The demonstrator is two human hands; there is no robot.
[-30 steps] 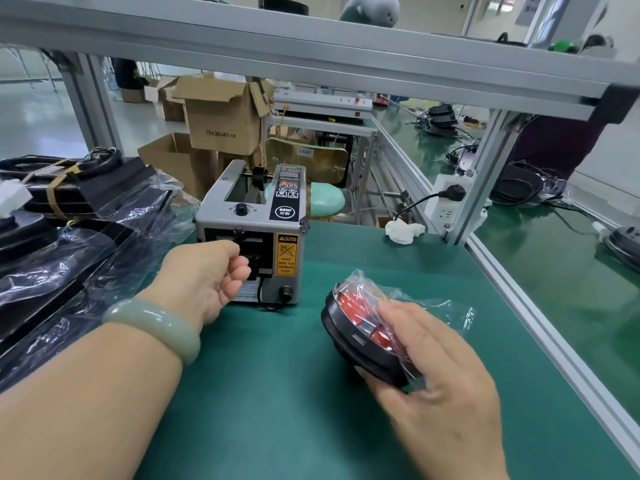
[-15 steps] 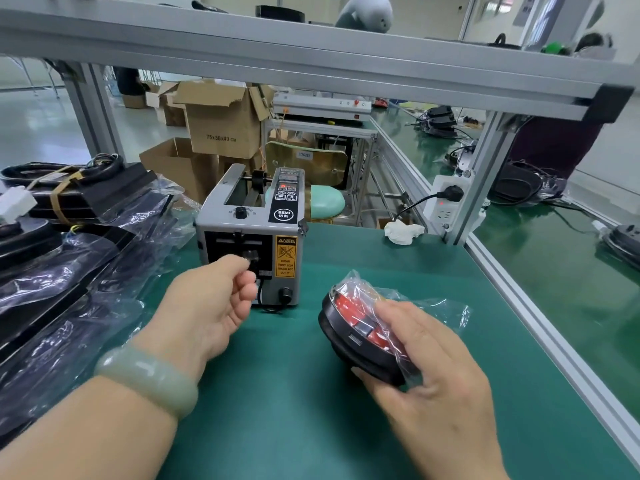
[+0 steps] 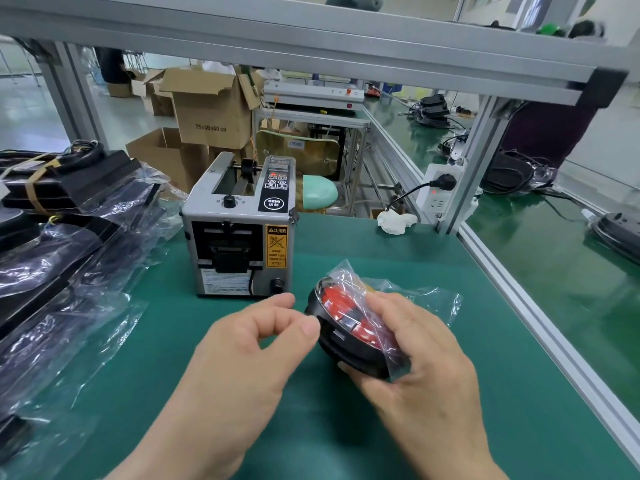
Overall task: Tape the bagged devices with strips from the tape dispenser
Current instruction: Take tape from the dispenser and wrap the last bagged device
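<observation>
**Bagged device (image 3: 341,308) in your right hand (image 3: 426,375), just below the middle of the frame**

You are holding a round black and red unit in a clear bag, tilted on its edge. Your right hand is curling its fingers round it from the lower right. Your left hand (image 3: 242,362) is hovering just left of it, thumb and forefinger pinching tip to tip. I cannot tell whether a clear strip is lying between them. The tape dispenser (image 3: 242,230) is standing above, on the green table (image 3: 381,258), apart from both hands. Black bagged items (image 3: 69,244) are lying along the left edge.
</observation>
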